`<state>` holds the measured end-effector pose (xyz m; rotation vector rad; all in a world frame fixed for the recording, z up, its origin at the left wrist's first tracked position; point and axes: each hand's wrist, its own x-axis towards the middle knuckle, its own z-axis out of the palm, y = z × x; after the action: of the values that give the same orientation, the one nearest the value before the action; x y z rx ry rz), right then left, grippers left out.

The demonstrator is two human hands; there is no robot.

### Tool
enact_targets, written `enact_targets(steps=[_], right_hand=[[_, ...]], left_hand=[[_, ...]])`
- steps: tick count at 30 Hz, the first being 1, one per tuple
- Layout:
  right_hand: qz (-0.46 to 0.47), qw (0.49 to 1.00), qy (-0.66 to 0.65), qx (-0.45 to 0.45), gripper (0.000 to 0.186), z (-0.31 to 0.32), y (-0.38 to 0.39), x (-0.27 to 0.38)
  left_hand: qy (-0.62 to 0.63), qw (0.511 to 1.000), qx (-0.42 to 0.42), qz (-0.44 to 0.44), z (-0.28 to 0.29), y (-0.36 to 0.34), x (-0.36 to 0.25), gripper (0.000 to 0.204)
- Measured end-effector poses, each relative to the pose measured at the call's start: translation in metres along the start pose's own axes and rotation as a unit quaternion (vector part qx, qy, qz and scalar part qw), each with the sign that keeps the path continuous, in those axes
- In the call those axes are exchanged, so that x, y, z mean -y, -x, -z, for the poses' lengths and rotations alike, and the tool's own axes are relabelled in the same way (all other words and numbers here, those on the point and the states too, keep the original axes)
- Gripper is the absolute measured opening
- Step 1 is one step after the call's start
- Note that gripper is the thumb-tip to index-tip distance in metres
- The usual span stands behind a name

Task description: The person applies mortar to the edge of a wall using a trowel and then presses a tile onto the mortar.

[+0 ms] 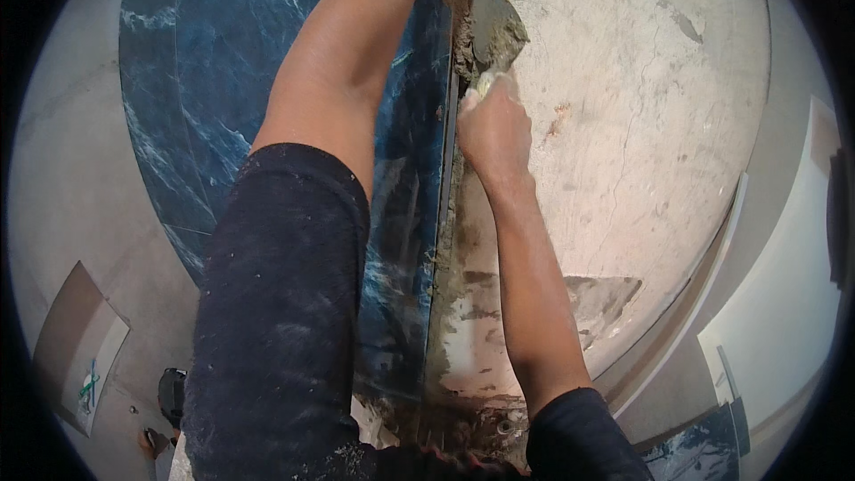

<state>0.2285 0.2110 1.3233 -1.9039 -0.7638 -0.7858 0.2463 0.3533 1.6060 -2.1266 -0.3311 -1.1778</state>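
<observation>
While reaching over the blue slab (223, 36) with the left arm (338, 71), impossible to judge the left hand's grip, cut off at the frame's top. At upper centre, beside the slab's edge, gripping a trowel (494, 22) in the right hand (496, 129), nearer of the two, with blade just above it and long axis running up the frame.

Trowel (492, 20): grey blade, mortar-smeared, pointing away, beside blue white-veined slab (214, 62); lumpy mortar (464, 49) along slab edge.

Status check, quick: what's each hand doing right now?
Left hand: out of view past the top edge; cannot be told.
Right hand: closed, holding a trowel.
</observation>
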Motion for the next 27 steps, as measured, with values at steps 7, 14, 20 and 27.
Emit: enact_targets(steps=[7,14,20,27], right_hand=[[0.017,0.993,-0.111,-0.043,0.047,0.009,0.009,-0.026],[0.030,0.983,-0.177,0.047,0.051,-0.002,0.003,-0.015],[0.008,0.988,-0.133,0.073,0.049,-0.009,-0.008,-0.026],[-0.007,0.990,-0.122,0.076,0.039,-0.017,-0.001,-0.025]], left_hand=[[-0.039,0.999,0.014,-0.003,0.001,-0.011,0.002,0.050],[-0.091,0.995,-0.029,-0.042,-0.031,-0.030,0.025,0.045],[-0.126,0.988,-0.035,-0.085,-0.030,-0.042,0.013,0.043],[-0.199,0.975,0.005,-0.100,-0.026,-0.034,0.015,0.038]])
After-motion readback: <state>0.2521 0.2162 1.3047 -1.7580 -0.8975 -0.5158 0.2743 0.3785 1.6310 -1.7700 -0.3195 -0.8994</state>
